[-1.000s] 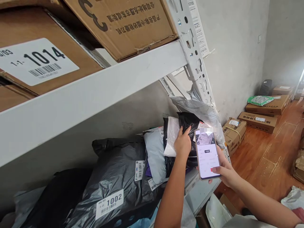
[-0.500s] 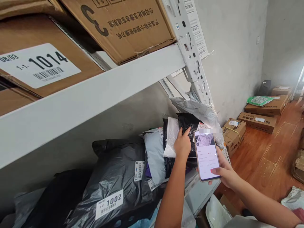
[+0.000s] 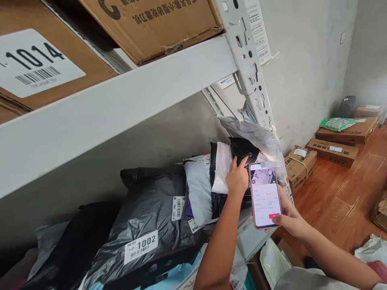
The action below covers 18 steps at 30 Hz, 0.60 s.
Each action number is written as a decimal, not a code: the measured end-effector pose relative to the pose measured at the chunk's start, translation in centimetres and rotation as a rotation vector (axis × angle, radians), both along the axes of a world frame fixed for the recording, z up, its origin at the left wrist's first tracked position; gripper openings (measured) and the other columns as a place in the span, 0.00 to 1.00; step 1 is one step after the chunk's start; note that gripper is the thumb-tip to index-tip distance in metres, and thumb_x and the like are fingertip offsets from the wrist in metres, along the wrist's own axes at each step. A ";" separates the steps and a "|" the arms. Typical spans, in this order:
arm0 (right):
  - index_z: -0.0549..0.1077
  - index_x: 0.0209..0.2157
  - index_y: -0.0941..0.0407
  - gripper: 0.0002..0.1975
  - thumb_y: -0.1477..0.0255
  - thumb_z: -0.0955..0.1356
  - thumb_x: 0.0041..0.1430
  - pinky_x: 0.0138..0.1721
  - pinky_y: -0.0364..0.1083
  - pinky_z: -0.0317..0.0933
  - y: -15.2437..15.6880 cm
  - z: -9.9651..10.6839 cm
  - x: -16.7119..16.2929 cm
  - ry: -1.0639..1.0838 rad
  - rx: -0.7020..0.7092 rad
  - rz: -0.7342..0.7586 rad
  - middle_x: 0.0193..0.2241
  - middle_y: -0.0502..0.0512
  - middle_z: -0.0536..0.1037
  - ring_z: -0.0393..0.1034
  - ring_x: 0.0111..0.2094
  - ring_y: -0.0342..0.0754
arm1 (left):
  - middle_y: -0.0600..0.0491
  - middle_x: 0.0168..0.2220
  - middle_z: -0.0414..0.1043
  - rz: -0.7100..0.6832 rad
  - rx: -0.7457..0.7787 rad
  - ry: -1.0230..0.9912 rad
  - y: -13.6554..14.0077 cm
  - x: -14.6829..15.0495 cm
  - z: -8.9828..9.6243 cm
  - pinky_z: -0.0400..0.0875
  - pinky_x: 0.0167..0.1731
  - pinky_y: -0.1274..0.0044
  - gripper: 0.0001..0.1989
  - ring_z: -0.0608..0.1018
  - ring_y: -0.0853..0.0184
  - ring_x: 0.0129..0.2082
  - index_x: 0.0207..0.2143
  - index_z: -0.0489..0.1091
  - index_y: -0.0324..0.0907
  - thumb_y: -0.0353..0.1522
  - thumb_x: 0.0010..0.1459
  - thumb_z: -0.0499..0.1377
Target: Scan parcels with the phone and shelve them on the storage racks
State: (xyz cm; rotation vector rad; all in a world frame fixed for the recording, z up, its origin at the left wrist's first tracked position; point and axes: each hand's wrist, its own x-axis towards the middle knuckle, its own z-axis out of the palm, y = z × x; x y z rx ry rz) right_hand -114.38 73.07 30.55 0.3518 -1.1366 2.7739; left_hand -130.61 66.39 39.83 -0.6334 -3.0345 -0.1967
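My left hand [image 3: 237,177] reaches into the lower shelf and grips a black plastic parcel [image 3: 243,147], its visible fingers spread in a V on the film. Beside that hand stand a white parcel [image 3: 222,165] and a pale grey-blue parcel [image 3: 198,193]. A smartphone [image 3: 266,201] is held upright in my right hand [image 3: 288,215], the thumb low on the screen by a red button. The upper part of the screen shows a picture of a label. Behind the phone, a white label [image 3: 262,157] on the black parcel is partly hidden.
A large dark parcel [image 3: 151,213] marked 1002 lies on the lower shelf. Overhead runs a white shelf beam [image 3: 121,108] bearing cardboard boxes [image 3: 169,24], joined to a perforated post [image 3: 248,64]. More boxes [image 3: 332,151] line the wall on the wooden floor [image 3: 338,201].
The view has shifted, so the upper shelf sits higher in the picture. On the phone screen, the red button is now wider and text has filled in. Both hands keep their holds.
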 end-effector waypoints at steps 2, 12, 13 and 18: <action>0.45 0.66 0.44 0.47 0.71 0.74 0.53 0.31 0.46 0.73 0.2 -0.1 0.2 -0.017 -0.004 0.002 0.46 0.55 0.81 0.79 0.41 0.53 | 0.49 0.73 0.48 -0.005 -0.052 -0.005 0.5 0.0 0.2 0.74 0.50 0.65 0.29 0.78 0.53 0.53 0.69 0.56 0.61 0.30 0.68 0.49; 0.51 0.65 0.45 0.40 0.69 0.74 0.58 0.32 0.48 0.75 1.3 -0.7 0.5 -0.014 0.029 -0.027 0.43 0.53 0.83 0.79 0.36 0.51 | 0.40 0.53 0.76 0.002 0.039 -0.297 2.5 -6.0 1.3 0.73 0.45 0.69 0.49 0.79 0.50 0.51 0.74 0.31 0.42 0.42 0.61 0.58; 0.50 0.65 0.45 0.41 0.69 0.74 0.58 0.32 0.48 0.75 1.5 -0.8 0.4 -0.014 0.025 -0.027 0.43 0.53 0.83 0.79 0.37 0.51 | 0.42 0.54 0.76 -0.007 0.074 -0.301 2.4 -6.2 1.0 0.73 0.44 0.69 0.47 0.80 0.51 0.51 0.74 0.33 0.46 0.41 0.62 0.57; 0.47 0.67 0.43 0.44 0.69 0.74 0.58 0.32 0.48 0.75 2.4 -1.6 0.3 -0.052 0.046 -0.035 0.45 0.54 0.83 0.79 0.38 0.51 | 0.44 0.49 0.77 0.091 0.112 -0.127 1.8 -3.9 -0.2 0.72 0.45 0.66 0.35 0.80 0.51 0.48 0.73 0.40 0.53 0.39 0.67 0.48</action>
